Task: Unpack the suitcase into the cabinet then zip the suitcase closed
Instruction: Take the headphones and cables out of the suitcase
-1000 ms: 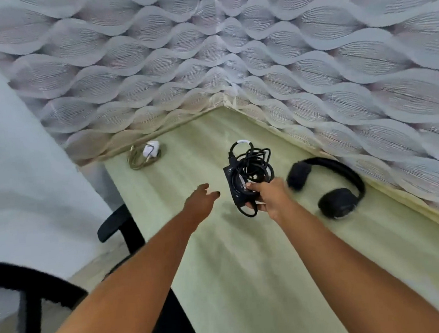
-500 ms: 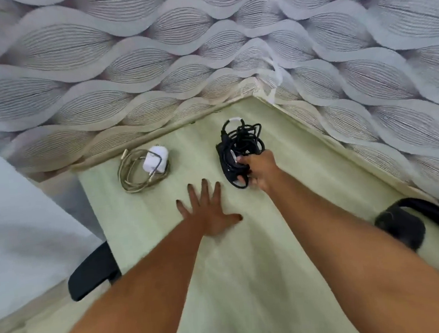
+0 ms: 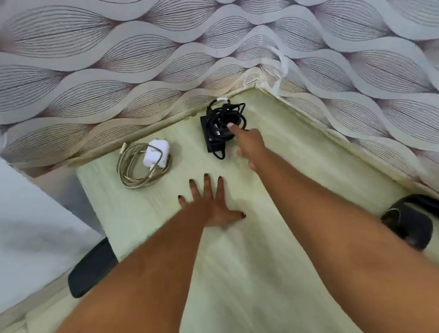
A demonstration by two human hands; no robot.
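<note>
Pale green wood-grain laminate covered the shelf surface (image 3: pixel 286 240), which ran back into a corner closed off by wallpaper (image 3: pixel 150 53) printed with grey leaf-shaped waves. The black power adapter (image 3: pixel 214 133), wrapped in its own tangled black cord, lay flat on that surface near the back corner, just in front of the rear wall. The right hand (image 3: pixel 249 143) reached out to it with one finger extended straight, the fingertip touching the top of the cord bundle; nothing was curled round the adapter, so the hold on it was let go, and how the remaining fingers lay could not be made out clearly. The left hand (image 3: pixel 211 204) rested palm-down on the laminate nearer the camera, fingers straight and spread, thumb out to the side, grasping nothing. To the left of the adapter and well apart from it sat a white charger plug (image 3: pixel 156 154) lying on a loose coil of beige cable (image 3: pixel 134 171), close to the surface's left edge. At the right edge, black headphones (image 3: pixel 409 229) lay partly hidden behind the right forearm. A black chair armrest (image 3: pixel 92 267) showed below the left edge of the surface.
</note>
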